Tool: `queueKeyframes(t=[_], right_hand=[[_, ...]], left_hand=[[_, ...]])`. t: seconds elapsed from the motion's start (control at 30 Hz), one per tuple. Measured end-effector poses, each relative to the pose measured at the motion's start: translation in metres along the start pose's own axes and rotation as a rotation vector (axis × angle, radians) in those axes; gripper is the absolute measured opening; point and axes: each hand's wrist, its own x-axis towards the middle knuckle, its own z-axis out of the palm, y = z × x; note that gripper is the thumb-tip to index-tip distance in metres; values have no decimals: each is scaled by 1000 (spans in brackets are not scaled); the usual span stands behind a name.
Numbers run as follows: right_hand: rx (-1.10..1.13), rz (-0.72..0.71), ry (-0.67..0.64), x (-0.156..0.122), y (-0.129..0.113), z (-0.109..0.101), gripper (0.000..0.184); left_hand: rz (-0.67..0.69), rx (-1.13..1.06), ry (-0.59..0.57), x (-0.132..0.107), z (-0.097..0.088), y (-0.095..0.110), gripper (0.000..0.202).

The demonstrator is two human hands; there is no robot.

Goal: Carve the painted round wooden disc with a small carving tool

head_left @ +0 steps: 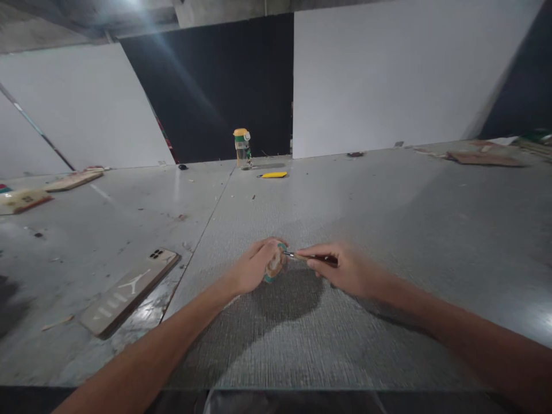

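Note:
My left hand (pixel 254 267) is closed around a small round object (pixel 276 264) with a teal rim and a tan face, held just above the grey table (pixel 388 230). My right hand (pixel 342 267) pinches a thin dark-handled brush (pixel 313 258) with a metal ferrule. The brush's tip touches the round object's upper right edge. Both hands meet near the middle of the table, a little in front of me.
A phone (pixel 129 290) in a tan case lies face down at the left. A yellow-capped bottle (pixel 242 145) and a yellow utility knife (pixel 273 175) sit at the far edge. Flat wooden pieces (pixel 73 180) lie far left; brown scraps (pixel 483 158) far right.

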Motion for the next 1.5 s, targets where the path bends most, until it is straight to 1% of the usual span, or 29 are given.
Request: queueKeyframes(t=[0.1,0.27,0.43,0.57,0.63,0.73,0.8,0.87,1.03,1.33,1.4,1.5], right_hand=[[-16,3,-5,0,-1,-1,36],[130,72,-72,3,4,0,37],[183,90,-97,5,9,0,38],[186,65,-118,8,14,-2,36],[198,51,-131,8,17,-2,36],[205,32,-145,7,19,-2,35],[205,23,-152,7,19,-1,35],[208,16,-148,6,19,1,36],[202,13,-161,4,17,2,36],[216,8,-204,2,13,0,36],[225,6,-216,2,13,0,36],[246,-6,-238,2,13,0,35]], left_hand=[[28,27,35,-1,0,1,50],[22,56,54,-2,1,0,51],[18,25,21,-1,2,0,51],[12,-2,5,0,0,0,52],[-1,-13,-27,1,-2,-1,53],[-20,-33,-122,2,-6,-3,53],[-24,-55,-177,2,-8,-2,52],[-35,-71,-208,2,-10,1,49],[-75,-43,-253,-1,-12,9,46],[-154,-190,-287,-2,-11,4,47],[-176,-198,-298,-2,-10,5,47],[-172,-162,-308,-4,-9,9,47]])
